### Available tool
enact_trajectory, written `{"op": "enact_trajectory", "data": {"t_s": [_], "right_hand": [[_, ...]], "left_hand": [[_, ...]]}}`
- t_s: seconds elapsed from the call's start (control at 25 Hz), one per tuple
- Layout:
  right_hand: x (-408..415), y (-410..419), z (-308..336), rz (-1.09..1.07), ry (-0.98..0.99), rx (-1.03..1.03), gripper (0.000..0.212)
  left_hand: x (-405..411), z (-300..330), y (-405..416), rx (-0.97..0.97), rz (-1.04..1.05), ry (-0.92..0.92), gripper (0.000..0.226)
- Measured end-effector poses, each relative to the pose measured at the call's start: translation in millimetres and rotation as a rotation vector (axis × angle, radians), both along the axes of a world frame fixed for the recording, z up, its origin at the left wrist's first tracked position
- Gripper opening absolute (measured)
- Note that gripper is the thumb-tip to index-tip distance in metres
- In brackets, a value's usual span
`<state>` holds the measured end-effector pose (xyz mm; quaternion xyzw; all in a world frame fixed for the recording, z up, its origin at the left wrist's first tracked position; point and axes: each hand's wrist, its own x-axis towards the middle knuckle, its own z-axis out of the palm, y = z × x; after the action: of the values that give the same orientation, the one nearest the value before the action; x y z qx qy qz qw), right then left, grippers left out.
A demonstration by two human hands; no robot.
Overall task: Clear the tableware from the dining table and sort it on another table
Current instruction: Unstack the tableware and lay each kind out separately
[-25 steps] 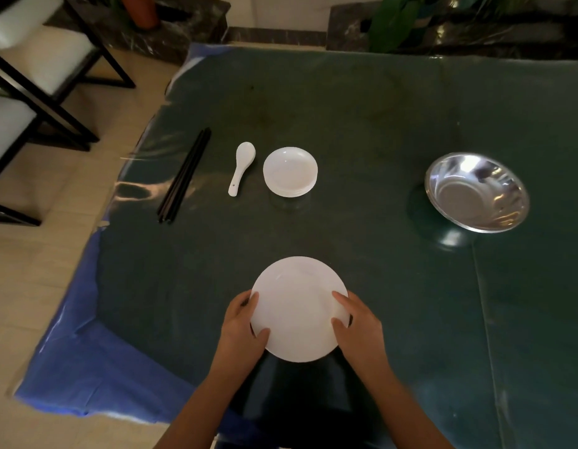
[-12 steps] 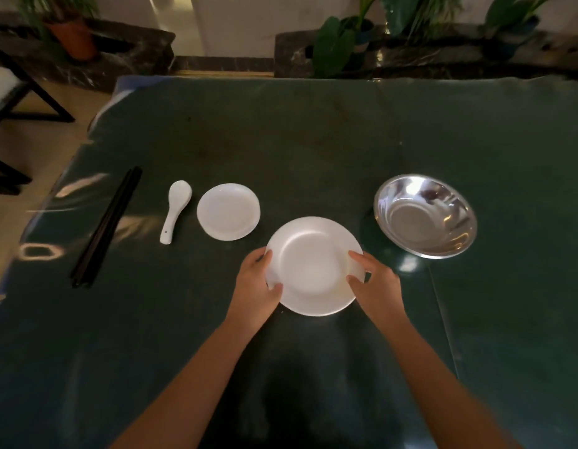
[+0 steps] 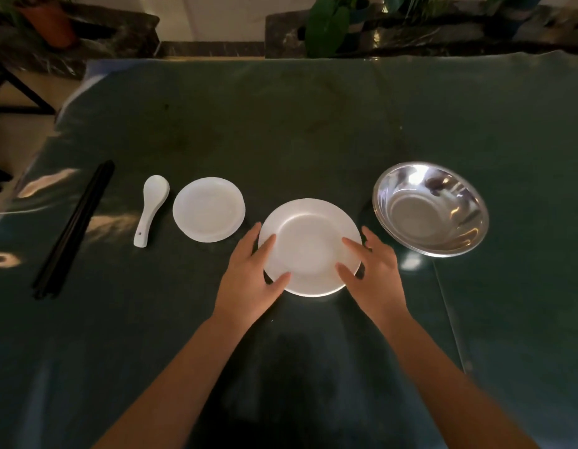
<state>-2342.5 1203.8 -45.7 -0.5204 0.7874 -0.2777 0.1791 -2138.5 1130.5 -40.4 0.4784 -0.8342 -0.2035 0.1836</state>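
Both hands, left [image 3: 248, 273] & right [image 3: 375, 270], half-open, fingers on plate [image 3: 308, 246] rim; plate sits btwn them, equally near, dish [image 3: 209, 209] just left.

Both hands [image 3: 313, 277] flank white plate [image 3: 308, 246] on table [image 3: 281, 131].

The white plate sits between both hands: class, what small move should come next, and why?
Probably let go and draw both hands back. The white plate appears to lie flat on the table, in line with the small dish and steel bowl; left hand and right hand have loosened.
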Motion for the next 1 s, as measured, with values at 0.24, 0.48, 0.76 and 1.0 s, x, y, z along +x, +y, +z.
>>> {"op": "enact_trajectory", "data": {"t_s": [0.24,0.48,0.76,1.0], "right_hand": [[-8.8,26.3,-11.1,0.566,0.553,-0.246,0.037],[-18.3,10.7,-8.7,0.614,0.477,-0.324,0.028],[-25.1,-24.7,-2.4,0.550,0.430,-0.255,0.030],[-26.9,-49.2,1.0,0.503,0.411,-0.236,0.031]], "left_hand": [[-1.6,-2.7,7.6,-0.282,-0.423,-0.158,0.040],[-1.0,1.2,-4.1,-0.204,-0.460,-0.153,0.036],[-18.0,9.0,-28.5,-0.178,-0.345,-0.224,0.036],[-28.2,7.5,-50.6,-0.210,-0.288,-0.240,0.033]]}}
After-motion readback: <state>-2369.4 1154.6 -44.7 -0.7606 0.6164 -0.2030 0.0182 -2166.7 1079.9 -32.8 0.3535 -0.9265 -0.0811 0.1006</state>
